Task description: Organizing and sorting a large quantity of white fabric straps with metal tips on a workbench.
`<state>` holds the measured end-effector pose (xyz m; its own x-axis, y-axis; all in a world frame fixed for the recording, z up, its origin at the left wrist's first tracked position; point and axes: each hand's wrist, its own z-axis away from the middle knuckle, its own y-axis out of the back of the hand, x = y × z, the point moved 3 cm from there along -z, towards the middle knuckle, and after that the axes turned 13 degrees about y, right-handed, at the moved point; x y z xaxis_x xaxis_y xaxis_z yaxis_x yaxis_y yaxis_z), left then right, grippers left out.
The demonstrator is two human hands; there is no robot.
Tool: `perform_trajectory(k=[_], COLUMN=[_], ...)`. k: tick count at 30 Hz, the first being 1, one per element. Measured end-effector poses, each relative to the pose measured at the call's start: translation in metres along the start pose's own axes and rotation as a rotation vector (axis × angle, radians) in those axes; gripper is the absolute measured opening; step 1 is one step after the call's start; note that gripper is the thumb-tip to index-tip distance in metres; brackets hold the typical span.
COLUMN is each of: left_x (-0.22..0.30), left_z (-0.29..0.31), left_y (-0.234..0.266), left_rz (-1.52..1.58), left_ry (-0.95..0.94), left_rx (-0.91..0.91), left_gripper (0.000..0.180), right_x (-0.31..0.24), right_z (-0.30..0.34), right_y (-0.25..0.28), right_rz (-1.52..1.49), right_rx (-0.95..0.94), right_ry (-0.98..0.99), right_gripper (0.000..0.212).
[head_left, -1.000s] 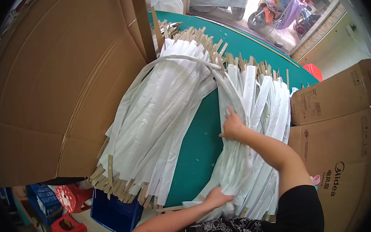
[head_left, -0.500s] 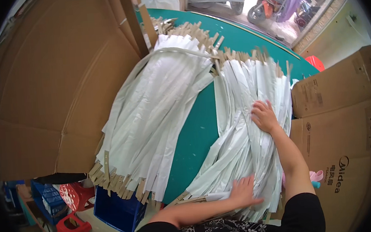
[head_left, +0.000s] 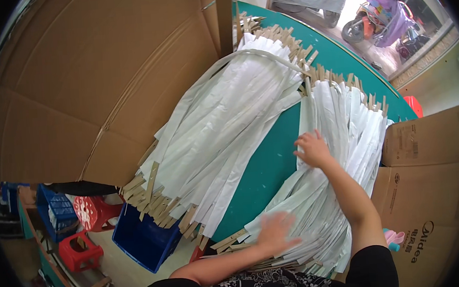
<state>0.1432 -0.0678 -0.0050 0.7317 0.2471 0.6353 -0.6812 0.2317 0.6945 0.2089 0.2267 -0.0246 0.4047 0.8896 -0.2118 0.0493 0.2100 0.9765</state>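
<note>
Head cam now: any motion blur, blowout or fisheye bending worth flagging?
Head view: left hand smeared by motion blur, right hand sharp on the white strips; daylight blows out the top right around the scooter; green table edge and cardboard sheet bow toward the black fisheye rim.

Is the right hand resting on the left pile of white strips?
No, the right hand lies on the right pile of white strips, across a bare band of green table.

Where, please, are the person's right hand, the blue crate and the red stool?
right hand [head_left: 312,150], head view, back of the hand.
blue crate [head_left: 143,241], head view, its side wall.
red stool [head_left: 80,251], head view, its seat.
</note>
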Motion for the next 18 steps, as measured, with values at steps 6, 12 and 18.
perform_trajectory(k=[6,12,18], left_x=[-0.072,-0.076,-0.213], left_z=[0.026,-0.004,-0.023], left_y=[-0.079,0.031,0.269], left_rz=[0.121,0.358,-0.146], left_ry=[0.556,0.286,0.616], left_rx=[-0.379,0.025,1.096], left_gripper=[0.085,0.060,0.056], right_x=[0.010,0.017,-0.054], right_z=[0.015,0.013,-0.074], right_y=[-0.028,-0.023,0.029], right_rz=[0.108,0.151,-0.067], right_rx=[-0.217,-0.284,0.252], right_ry=[-0.309,-0.354,-0.095], right_gripper=[0.046,0.047,0.023])
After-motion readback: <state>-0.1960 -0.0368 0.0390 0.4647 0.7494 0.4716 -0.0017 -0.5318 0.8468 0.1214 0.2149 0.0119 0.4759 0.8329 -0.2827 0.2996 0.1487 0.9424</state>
